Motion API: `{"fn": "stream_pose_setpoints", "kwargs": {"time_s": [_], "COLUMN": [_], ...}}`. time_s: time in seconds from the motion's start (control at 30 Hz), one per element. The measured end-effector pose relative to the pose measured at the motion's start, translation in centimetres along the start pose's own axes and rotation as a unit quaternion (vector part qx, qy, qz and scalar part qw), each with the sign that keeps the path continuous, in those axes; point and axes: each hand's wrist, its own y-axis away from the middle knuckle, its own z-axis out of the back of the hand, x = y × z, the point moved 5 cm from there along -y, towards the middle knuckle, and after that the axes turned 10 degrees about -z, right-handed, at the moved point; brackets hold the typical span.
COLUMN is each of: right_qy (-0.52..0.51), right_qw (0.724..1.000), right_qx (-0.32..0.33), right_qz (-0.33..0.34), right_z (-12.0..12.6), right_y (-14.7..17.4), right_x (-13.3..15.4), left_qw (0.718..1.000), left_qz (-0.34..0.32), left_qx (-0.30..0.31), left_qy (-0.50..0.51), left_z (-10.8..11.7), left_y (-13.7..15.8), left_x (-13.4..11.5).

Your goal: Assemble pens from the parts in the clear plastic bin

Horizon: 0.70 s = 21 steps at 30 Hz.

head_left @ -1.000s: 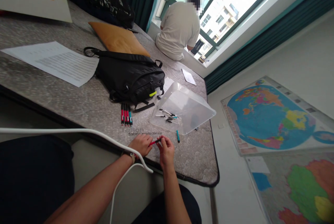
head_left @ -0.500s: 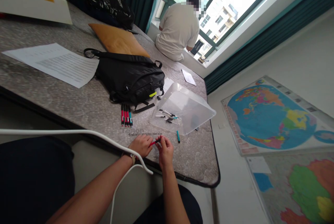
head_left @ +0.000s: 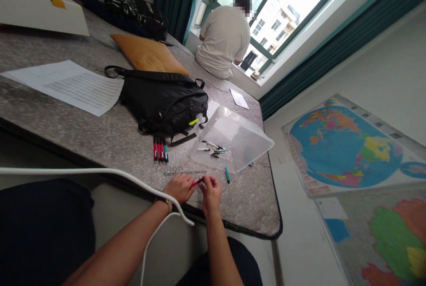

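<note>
Before the clear plastic box (head_left: 238,133), I see left hand (head_left: 180,188) and right hand (head_left: 212,191), fingers clamped on slim red-black pen (head_left: 197,183), which weak grip could drop.

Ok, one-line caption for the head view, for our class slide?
Left hand and right hand hold a red pen near a clear box and black bag.
</note>
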Motion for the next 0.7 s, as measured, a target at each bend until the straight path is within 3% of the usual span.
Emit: {"fn": "stream_pose_setpoints", "kwargs": {"time_s": [0.4, 0.6, 0.7], "right_qy": [0.030, 0.035, 0.077], "right_qw": [1.000, 0.999, 0.997], "right_qx": [0.009, -0.028, -0.018], "right_qz": [-0.003, -0.002, -0.013], "right_z": [0.9, 2.3, 2.4], "right_y": [-1.1, -3.1, -4.4], "right_x": [0.1, 0.6, 0.9], "left_qw": [1.000, 1.000, 1.000], "left_qz": [0.000, 0.005, 0.008], "left_qx": [-0.004, -0.017, -0.019], "left_qy": [-0.001, 0.001, 0.001], "left_z": [0.2, 0.2, -0.2], "left_y": [0.0, 0.0, 0.2], "left_x": [-0.1, -0.1, 0.1]}}
